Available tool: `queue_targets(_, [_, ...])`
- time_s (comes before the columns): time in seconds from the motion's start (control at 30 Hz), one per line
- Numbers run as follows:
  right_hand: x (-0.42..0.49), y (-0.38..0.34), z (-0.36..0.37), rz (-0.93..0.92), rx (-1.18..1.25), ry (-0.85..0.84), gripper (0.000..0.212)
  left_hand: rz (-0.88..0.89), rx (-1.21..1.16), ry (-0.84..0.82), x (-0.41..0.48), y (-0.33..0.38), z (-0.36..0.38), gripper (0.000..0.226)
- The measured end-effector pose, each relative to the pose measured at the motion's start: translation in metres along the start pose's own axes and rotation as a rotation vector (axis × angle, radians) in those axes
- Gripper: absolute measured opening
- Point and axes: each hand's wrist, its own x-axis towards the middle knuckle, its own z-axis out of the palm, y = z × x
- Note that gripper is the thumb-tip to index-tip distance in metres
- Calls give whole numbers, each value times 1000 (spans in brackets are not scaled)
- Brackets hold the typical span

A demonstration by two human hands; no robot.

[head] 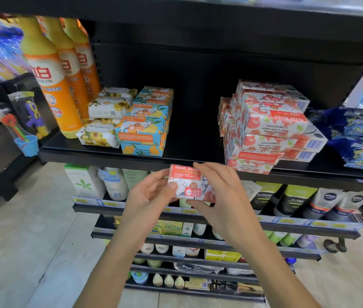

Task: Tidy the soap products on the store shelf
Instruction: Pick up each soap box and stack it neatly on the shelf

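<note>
both hands on one red goat soap box (pixel 190 185) just below the shelf edge (pixel 131 160), left hand (pixel 151 196) pinching its left end, right hand (pixel 218 192) curled over its right side, messy red soap pile (pixel 265 127) up on the right

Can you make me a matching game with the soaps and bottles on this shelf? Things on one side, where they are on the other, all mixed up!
Things:
1. orange bottles
2. blue-and-yellow soap boxes
3. red soap pile
4. single red soap box

Places:
A. held by the left hand and the right hand, in front of the shelf
B. right part of the shelf, stacked crookedly
C. far left end of the shelf
D. right beside the white flowery soaps

Pairs: 1-C, 2-D, 3-B, 4-A.
</note>
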Motion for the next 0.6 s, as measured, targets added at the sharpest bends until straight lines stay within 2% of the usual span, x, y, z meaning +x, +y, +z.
queue_targets(0.07, [7, -4, 0, 18, 1, -3, 78, 79, 167, 37, 9, 2, -9, 28])
queue_targets(0.23, [30, -11, -4, 55, -65, -27, 78, 461, 732, 264, 34, -11, -37, 34])
queue_targets(0.33, [44, -15, -7, 93, -103, -64, 77, 580, 920, 309, 48, -22, -45, 33])
queue_targets(0.43, [58, -21, -8, 141, -120, -89, 77, 670, 1005, 333, 59, -36, -49, 32])
queue_targets(0.6, [77, -21, -1, 221, -119, -150, 76, 732, 968, 367, 69, -41, -51, 31])
